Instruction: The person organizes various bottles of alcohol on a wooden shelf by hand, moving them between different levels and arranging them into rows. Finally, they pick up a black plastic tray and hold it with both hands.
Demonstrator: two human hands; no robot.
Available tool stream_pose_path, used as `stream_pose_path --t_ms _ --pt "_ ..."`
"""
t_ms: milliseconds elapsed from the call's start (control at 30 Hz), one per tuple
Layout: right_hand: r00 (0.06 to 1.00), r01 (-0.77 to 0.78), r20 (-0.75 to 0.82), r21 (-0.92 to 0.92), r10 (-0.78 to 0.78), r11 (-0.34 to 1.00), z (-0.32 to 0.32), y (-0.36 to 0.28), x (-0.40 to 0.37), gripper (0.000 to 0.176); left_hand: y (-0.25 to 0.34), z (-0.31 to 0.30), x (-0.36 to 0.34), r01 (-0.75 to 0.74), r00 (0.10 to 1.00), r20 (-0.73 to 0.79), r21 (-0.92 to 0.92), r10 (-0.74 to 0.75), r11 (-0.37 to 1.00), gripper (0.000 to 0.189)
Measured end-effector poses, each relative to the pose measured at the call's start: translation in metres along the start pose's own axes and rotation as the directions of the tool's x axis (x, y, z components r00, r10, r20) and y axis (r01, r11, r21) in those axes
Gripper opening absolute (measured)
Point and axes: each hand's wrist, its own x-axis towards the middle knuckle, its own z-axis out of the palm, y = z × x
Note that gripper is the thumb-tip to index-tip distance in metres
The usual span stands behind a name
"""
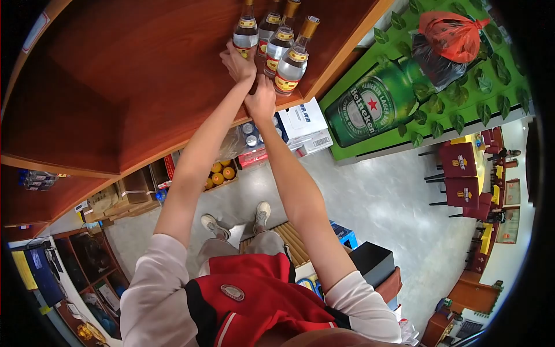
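Clear glass liquor bottles with gold caps and red-and-yellow labels stand close together on the wooden shelf (pixel 167 63). My left hand (pixel 238 62) is closed around the lower part of the leftmost bottle (pixel 246 33). Just below it, at the shelf's front edge, my right hand (pixel 262 99) has its fingers curled in. What those fingers hold, if anything, is hidden. Right of my hands is the nearest bottle (pixel 292 66); another bottle (pixel 279 49) stands behind it, and a further bottle (pixel 269 26) is partly covered.
Below the shelf are a white carton (pixel 303 120), packed cans (pixel 251 139) and a box of orange fruit (pixel 222 173). A green Heineken-printed panel (pixel 370 104) stands at right, with a red plastic bag (pixel 454 36) on top. A black box (pixel 370 265) is beside my right arm.
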Motion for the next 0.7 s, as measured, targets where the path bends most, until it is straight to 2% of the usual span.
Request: stream_pose_path --t_ms 100,400,467,500,533,567,600,633,667,700 --pt "1.0 0.002 -0.026 0.029 -0.001 1.0 0.001 0.0 -0.002 0.042 -0.006 0.0 0.011 -0.106 0.994 -0.015 0.042 0.106 0.994 0.064" --pt "1.0 -0.004 0.006 -0.004 0.004 1.0 -0.001 -0.002 -0.001 0.045 -0.011 0.002 0.015 -0.059 0.998 0.0 0.032 0.059 0.998 0.074" --pt "0.997 0.045 -0.061 -0.03 -0.047 0.999 0.006 0.007 -0.002 0.046 -0.012 0.0 0.017 -0.057 0.997 0.051 0.031 0.055 0.998 0.081" --pt "0.99 0.084 -0.112 -0.066 -0.091 0.994 0.01 0.013 -0.002 0.044 -0.01 -0.002 0.014 -0.022 0.997 0.08 0.026 0.019 0.999 0.093" --pt "1.0 0.027 -0.011 -0.097 -0.028 0.995 -0.001 0.006 -0.002 0.037 -0.013 -0.005 0.005 -0.051 0.996 0.072 0.07 0.046 0.996 0.103" --pt "0.998 -0.034 -0.054 -0.074 0.03 0.997 -0.003 -0.005 -0.005 0.03 0.005 -0.036 -0.013 0.009 0.987 0.162 0.028 -0.013 1.0 0.109" --pt "0.998 0.003 -0.059 0.059 0.0 0.998 0.046 0.058 0.0 0.027 0.001 -0.045 -0.027 -0.033 0.986 0.164 0.041 0.025 0.999 0.111" --pt "0.984 0.16 -0.017 -0.351 -0.177 0.923 0.105 0.131 0.011 0.028 -0.023 -0.047 -0.051 -0.147 0.982 0.114 -0.048 0.152 0.988 0.101" --pt "0.98 0.189 -0.034 -0.145 -0.196 0.971 0.091 0.106 0.016 0.026 -0.056 -0.044 -0.061 -0.315 0.948 -0.018 -0.172 0.317 0.933 0.073" --pt "0.977 0.207 -0.054 0.053 -0.204 0.977 0.051 0.078 0.01 0.024 -0.034 -0.107 -0.096 -0.214 0.957 0.123 -0.306 0.261 0.928 0.054"
